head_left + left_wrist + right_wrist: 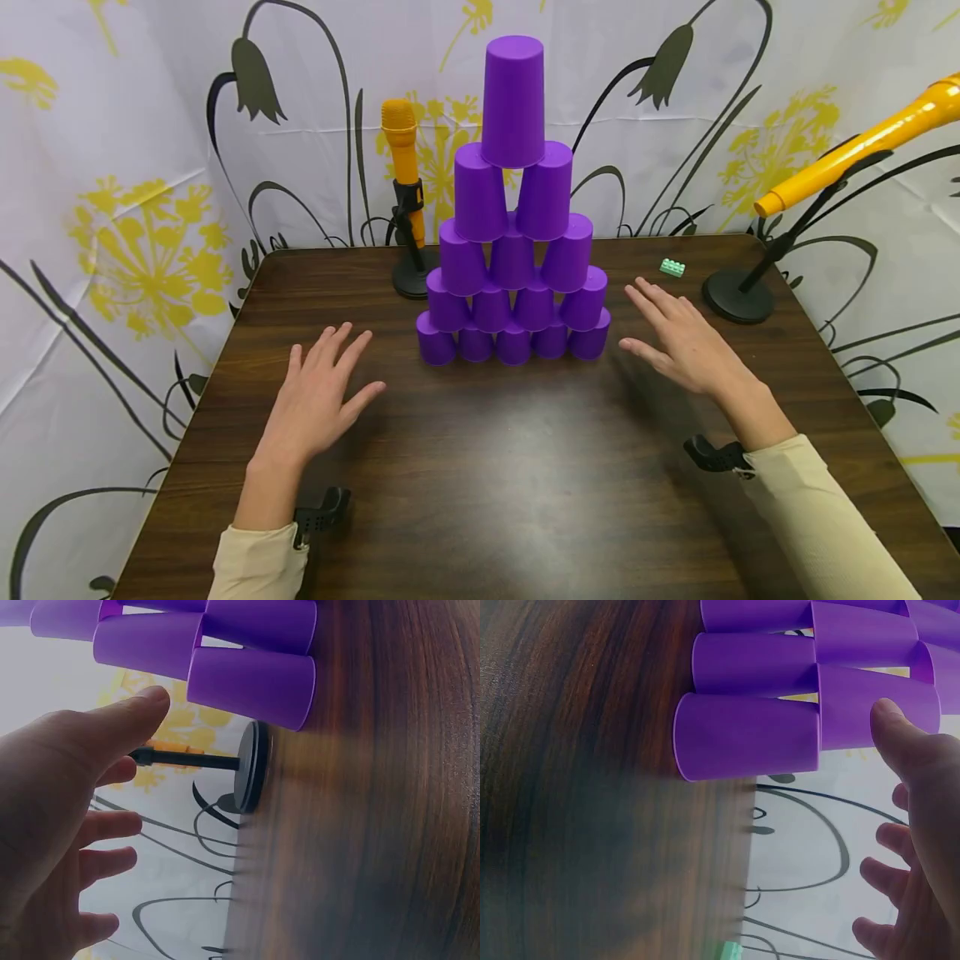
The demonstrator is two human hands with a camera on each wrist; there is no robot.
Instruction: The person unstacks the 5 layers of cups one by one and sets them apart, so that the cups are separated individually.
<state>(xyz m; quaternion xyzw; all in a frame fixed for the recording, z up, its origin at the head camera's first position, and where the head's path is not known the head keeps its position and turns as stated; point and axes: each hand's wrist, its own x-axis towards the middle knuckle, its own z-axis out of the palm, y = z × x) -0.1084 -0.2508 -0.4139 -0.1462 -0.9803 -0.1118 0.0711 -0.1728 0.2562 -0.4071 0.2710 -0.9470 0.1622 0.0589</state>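
Observation:
A pyramid of purple cups (513, 254), all upside down, stands on the dark wooden table (517, 467), with one cup (513, 100) alone at its top. To the left of the pyramid, my left hand (311, 404) is held with fingers spread, holding nothing. My right hand (686, 346) is on the other side, fingers extended and thumb toward the stack, apart from the cups in the head view. In the left wrist view, an end cup (251, 686) of the bottom row shows beyond my thumb. The right wrist view shows the opposite end cup (746, 739) near my right thumb.
Behind the pyramid's left side stands a yellow microphone (401, 142) on a black round-based stand (411, 275). Another yellow microphone (862, 146) leans on a stand (738, 296) at the right. A small green toy brick (672, 267) lies near the back edge. A flower-patterned curtain (150, 125) hangs behind.

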